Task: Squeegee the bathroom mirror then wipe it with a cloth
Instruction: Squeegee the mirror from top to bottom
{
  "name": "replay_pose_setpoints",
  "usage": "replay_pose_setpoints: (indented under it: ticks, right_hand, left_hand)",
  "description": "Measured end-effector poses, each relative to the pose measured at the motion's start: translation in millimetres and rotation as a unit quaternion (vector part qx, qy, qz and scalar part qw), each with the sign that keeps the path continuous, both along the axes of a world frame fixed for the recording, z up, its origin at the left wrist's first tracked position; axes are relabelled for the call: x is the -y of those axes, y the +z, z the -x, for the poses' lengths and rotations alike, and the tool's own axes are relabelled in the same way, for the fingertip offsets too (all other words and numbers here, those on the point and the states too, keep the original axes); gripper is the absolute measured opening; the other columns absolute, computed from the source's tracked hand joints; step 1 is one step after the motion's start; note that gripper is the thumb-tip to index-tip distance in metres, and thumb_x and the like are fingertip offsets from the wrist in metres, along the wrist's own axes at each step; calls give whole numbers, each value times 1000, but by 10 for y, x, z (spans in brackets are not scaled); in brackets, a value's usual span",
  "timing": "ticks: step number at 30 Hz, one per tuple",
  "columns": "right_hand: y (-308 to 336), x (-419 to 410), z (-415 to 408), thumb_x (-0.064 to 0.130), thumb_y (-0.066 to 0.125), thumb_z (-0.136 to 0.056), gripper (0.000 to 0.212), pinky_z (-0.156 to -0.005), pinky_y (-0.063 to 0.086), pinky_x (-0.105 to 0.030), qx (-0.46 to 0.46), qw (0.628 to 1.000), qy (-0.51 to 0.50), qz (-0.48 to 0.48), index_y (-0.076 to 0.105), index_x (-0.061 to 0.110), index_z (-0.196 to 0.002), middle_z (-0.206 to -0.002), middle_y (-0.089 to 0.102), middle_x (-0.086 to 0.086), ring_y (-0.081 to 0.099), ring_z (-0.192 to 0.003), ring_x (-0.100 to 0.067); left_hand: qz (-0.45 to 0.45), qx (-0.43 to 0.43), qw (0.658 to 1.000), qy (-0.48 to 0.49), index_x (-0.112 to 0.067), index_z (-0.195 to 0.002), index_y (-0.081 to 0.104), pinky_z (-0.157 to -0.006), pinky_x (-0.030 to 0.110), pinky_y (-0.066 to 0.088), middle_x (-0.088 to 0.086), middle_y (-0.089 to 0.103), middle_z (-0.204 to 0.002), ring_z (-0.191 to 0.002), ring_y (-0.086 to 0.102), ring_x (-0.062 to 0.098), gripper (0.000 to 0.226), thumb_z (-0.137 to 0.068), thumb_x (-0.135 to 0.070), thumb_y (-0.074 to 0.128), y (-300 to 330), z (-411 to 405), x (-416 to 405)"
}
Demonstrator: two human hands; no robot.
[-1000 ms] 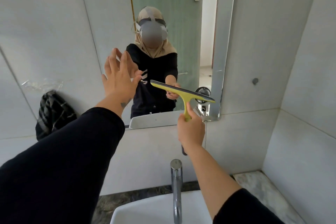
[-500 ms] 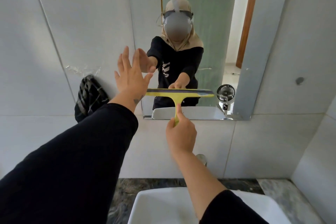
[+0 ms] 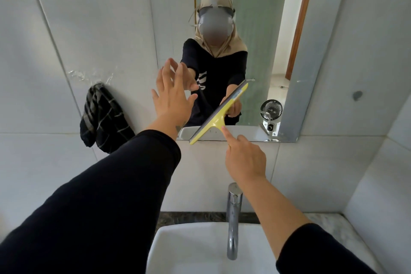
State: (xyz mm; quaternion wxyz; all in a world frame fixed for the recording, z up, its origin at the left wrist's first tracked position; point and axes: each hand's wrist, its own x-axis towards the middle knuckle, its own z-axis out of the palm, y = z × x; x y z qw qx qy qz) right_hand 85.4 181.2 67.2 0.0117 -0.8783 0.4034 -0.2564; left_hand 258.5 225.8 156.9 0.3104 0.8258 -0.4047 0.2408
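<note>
Squeegee stage underway: right hand (image 3: 244,160) grips yellow squeegee (image 3: 219,112) on mirror (image 3: 255,29); left hand (image 3: 172,95) spread, empty. Checked cloth (image 3: 104,118) hangs unused; wiping remains.

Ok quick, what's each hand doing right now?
Left hand: open, fingers spread, holding nothing.
Right hand: closed on the yellow squeegee, forefinger along its handle.

small label on squeegee (image 3: 219,111) blade, print too blurred to read

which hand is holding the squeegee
The right hand, fingers closed on the yellow squeegee handle with the index finger laid along it. The left hand is open and empty, fingers spread.
</note>
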Motion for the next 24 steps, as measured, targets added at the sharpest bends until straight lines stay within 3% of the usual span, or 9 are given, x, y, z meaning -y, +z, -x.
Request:
replay_pose_setpoints:
  ticks: [3,6,10,15,19,24]
  right_hand:
    - [2,138,176,12,38,-96,64,-45,21,-27,1,1000,-18,21,15,40,-148,-84,40,2,41,-61,-19]
    - [-12,267,342,14,38,-96,62,-43,19,-27,7,999,-34,32,17,42,-148,-87,49,-1,41,-62,-20]
    - [-37,414,519,18,37,-98,57,-45,25,-26,28,998,-45,28,21,43,-147,-84,48,2,44,-62,-20]
    - [-117,564,734,20,41,-96,54,-59,44,-32,96,994,-50,3,30,41,-145,-98,63,-6,60,-75,-28]
    - [-222,663,879,17,46,-92,56,-65,52,-39,146,986,-61,-46,36,41,-142,-88,63,-6,59,-75,-28]
    - [-357,663,911,15,49,-92,56,-58,42,-28,194,975,-55,-97,38,37,-142,-69,54,-2,50,-63,-18]
  left_hand:
    - [6,14,1000,-12,-27,-150,3,-112,56,23,5,-8,-158,-145,-2,29,80,-91,-36,57,-21,132,123]
    - [16,25,999,-24,-27,-150,2,-113,59,19,5,-10,-158,-145,-5,30,83,-90,-32,58,-31,256,230]
    - [16,37,999,-29,-27,-150,0,-113,61,17,7,-10,-159,-145,-7,31,88,-88,-30,62,-53,387,372]
    - [9,34,998,-46,-27,-150,1,-114,61,13,6,-12,-159,-145,-9,32,91,-86,-28,65,-102,511,522]
    - [4,34,998,-45,-27,-150,0,-114,59,11,7,-12,-158,-145,-10,32,88,-88,-28,62,-153,544,625]
    - [11,33,999,-35,-27,-150,-2,-114,59,13,8,-12,-158,-145,-10,33,86,-89,-31,59,-205,542,702]
